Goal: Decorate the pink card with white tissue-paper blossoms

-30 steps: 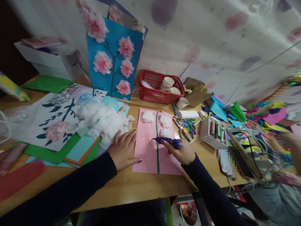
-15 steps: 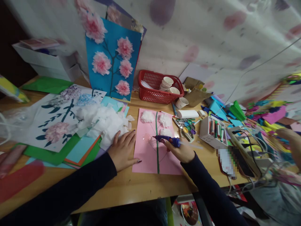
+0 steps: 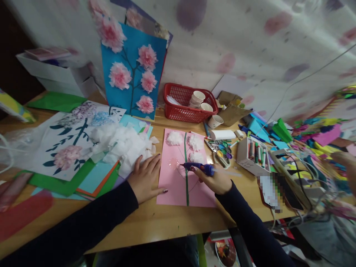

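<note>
My right hand (image 3: 213, 180) is wrapped round a blue glue gun (image 3: 201, 168), its nozzle pointing left over a pink sheet (image 3: 169, 189). A green stem line (image 3: 187, 181) runs down the sheet, with thin pencil lines branching off it. White tissue tufts (image 3: 174, 138) sit at the sheet's upper left and along its right side. Shiny glue dots (image 3: 174, 163) mark the paper just left of the nozzle. My left hand (image 3: 146, 178) lies flat with fingers spread, by the sheet's left edge, its fingertips beside a pile of torn white tissue (image 3: 128, 146).
Behind the sheet stand a blue flower picture (image 3: 116, 98) and a red basket (image 3: 180, 113) with paper cups. To the right are scissors (image 3: 221, 159), a marker box (image 3: 249, 163), phones and cables. Coloured papers (image 3: 94, 178) lie left. Another person's hand (image 3: 345, 163) is at far right.
The glue gun and my right hand have shifted very slightly right and down. My left hand stays where it was. At far right, the other person's hand has moved a little.
</note>
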The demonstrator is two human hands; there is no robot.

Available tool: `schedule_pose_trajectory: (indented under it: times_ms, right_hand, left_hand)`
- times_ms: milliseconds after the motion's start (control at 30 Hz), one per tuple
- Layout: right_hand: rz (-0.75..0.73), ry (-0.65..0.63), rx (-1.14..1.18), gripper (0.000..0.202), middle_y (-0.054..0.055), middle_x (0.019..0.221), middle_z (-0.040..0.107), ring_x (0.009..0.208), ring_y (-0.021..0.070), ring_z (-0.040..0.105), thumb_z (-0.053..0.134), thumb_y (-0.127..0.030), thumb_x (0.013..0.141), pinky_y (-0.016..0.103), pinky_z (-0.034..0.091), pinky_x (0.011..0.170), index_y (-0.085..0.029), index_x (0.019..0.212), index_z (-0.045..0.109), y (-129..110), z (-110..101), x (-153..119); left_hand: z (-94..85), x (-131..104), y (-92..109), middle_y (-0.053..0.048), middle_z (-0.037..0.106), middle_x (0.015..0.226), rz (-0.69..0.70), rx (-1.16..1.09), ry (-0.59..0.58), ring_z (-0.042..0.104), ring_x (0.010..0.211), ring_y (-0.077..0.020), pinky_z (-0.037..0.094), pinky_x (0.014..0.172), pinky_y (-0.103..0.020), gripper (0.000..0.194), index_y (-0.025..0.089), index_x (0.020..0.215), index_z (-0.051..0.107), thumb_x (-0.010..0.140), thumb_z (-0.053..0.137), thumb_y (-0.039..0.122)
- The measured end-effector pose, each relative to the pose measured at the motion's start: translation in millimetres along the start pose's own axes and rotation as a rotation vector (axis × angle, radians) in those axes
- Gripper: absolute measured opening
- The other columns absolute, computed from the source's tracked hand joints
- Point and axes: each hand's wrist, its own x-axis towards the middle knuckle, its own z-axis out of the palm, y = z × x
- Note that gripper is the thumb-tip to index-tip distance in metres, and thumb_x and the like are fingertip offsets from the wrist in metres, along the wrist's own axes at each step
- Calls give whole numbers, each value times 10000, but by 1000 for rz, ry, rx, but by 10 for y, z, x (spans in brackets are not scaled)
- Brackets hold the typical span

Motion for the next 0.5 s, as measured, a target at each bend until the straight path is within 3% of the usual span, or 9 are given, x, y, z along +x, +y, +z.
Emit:
schedule_pose_trajectory:
  times_ms: [167, 300, 500]
  right_hand:
    - [-65, 87, -88, 455, 22, 478, 598, 429, 135, 523, 445, -565, 833, 237, 312, 430, -233, 759, 747, 12, 46, 1]
    - [-30, 150, -138, 467, 6, 422, 542, 375, 117, 460, 461, -591, 809, 240, 263, 404, -232, 704, 741, 44, 67, -15]
    - [-20, 31, -9, 437, 5, 419, 560, 403, 125, 518, 463, -529, 840, 227, 349, 440, -206, 734, 739, 7, 24, -27]
  left_hand:
    - [-9, 5, 2, -136, 341, 1438, -1, 2, -6, 317, 1273, -311, 85, 1073, -496, 831, 147, 1344, 386, 734, 395, 710]
    - [-21, 9, 13, -139, 348, 1434, -9, 8, -6, 325, 1274, -308, 93, 1069, -494, 823, 148, 1334, 398, 734, 386, 712]
    - [-24, 8, 15, -138, 345, 1436, -9, -4, -1, 329, 1268, -304, 74, 1075, -491, 819, 137, 1335, 397, 740, 398, 700]
